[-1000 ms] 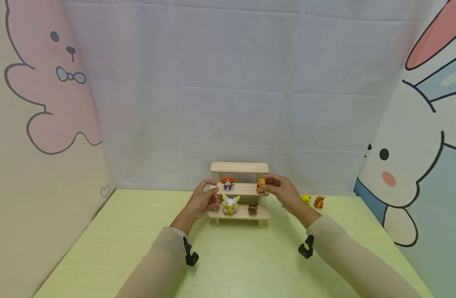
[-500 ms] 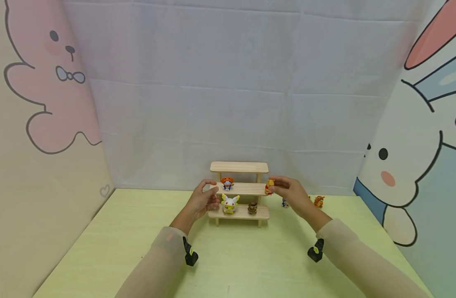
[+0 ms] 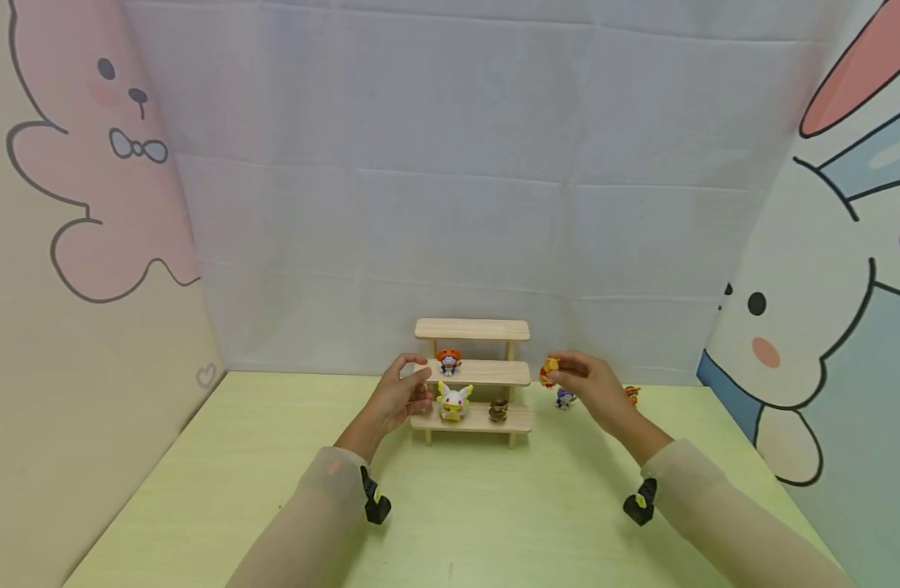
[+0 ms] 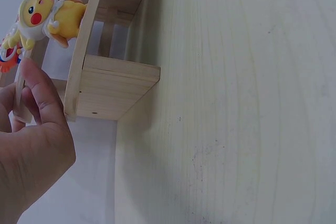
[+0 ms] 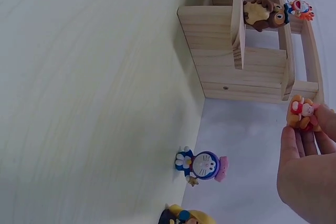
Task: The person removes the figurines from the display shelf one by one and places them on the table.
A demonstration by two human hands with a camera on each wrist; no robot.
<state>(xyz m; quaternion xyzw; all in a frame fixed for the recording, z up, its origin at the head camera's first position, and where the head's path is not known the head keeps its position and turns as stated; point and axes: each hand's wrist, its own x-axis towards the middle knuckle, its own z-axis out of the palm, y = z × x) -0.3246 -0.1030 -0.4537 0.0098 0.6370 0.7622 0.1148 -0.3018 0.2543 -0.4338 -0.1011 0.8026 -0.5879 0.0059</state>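
Observation:
A three-tier wooden display shelf (image 3: 472,330) stands at the back of the table. My left hand (image 3: 398,394) pinches the left end of its middle board, thumb and fingers on either side in the left wrist view. Right of the shelf, my right hand (image 3: 597,392) holds a small yellow-and-red figurine (image 3: 549,371) in the air between thumb and fingers. A blue-and-white cat figurine in an orange hat (image 3: 448,362) occupies the middle board. On the bottom board are a yellow figurine in a white hood (image 3: 453,403) and a brown owl figurine (image 3: 498,411).
On the table beyond my right hand stand a blue cat figurine (image 5: 205,165) and an orange figurine (image 3: 632,394). Another yellow figurine (image 5: 197,216) shows at the right wrist view's lower edge. A white cloth backdrop (image 3: 450,204) rises behind the shelf.
My right hand has carried the yellow-and-red figurine off the right end of the middle board and out to the right. The left hand stays on the shelf.

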